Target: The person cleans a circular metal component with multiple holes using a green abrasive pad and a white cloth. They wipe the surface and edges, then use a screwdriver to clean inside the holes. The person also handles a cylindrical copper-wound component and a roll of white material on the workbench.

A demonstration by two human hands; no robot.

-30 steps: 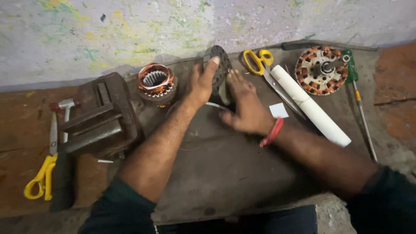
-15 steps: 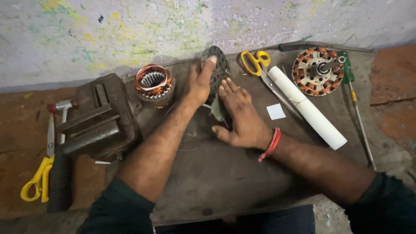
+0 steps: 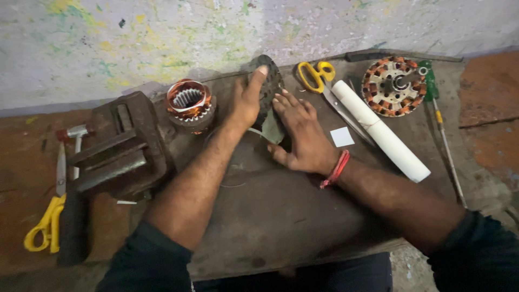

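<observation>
Left hand (image 3: 246, 103) gripping upright dark disc (image 3: 268, 86); right hand (image 3: 300, 132) alongside

Paint-flecked pale wall (image 3: 162, 38) behind a worn grey workbench (image 3: 281, 216) (dim light).

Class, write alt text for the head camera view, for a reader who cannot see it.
A person's left hand holds a dark round stator on edge on a grimy workbench while the right hand rests flat beside it. Around them lie a copper-wound stator, a bench vise, yellow scissors, a white tube and another wound stator.
</observation>
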